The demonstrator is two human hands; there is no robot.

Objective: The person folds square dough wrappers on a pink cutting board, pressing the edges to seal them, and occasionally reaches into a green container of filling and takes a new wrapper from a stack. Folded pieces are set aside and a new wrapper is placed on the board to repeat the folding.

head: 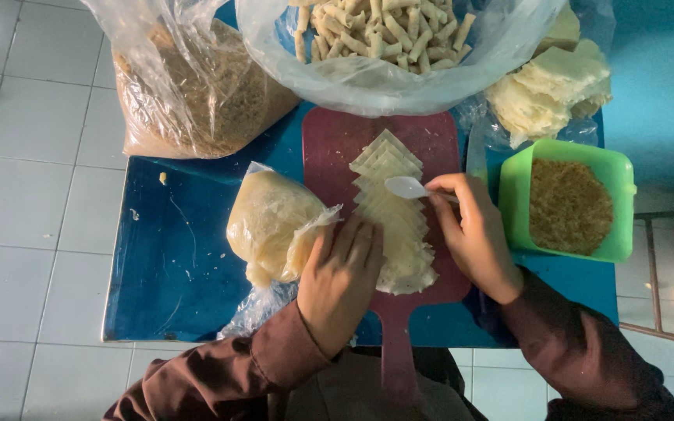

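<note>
The left hand (342,274) lies flat, fingers together, on the near end of a fanned row of pale square wrappers (392,210), pinning them to the red board (329,148). It grasps nothing; it just presses. The right hand (473,234) has its grip pinched shut on a white plastic spoon (409,187), whose bowl hovers over the middle of the row and looks empty from here.

The wrappers sit on the board at the centre of the blue bench (173,249), overlapping like shingles. They look thin, soft and limp, light as paper, and likely to tear or stick to one another. I'd judge each is best lifted by a free corner or edge and peeled off slowly.

Just left of the board, touching the left hand's thumb side, lies a clear bag of yellowish dough (271,222). To the right stands a green tub (619,168) of brownish crumbly filling. At the far edge are a bag of rolled sticks (384,31), a bag of brown crumbs (196,93) and a stack of more wrappers (548,90).
</note>
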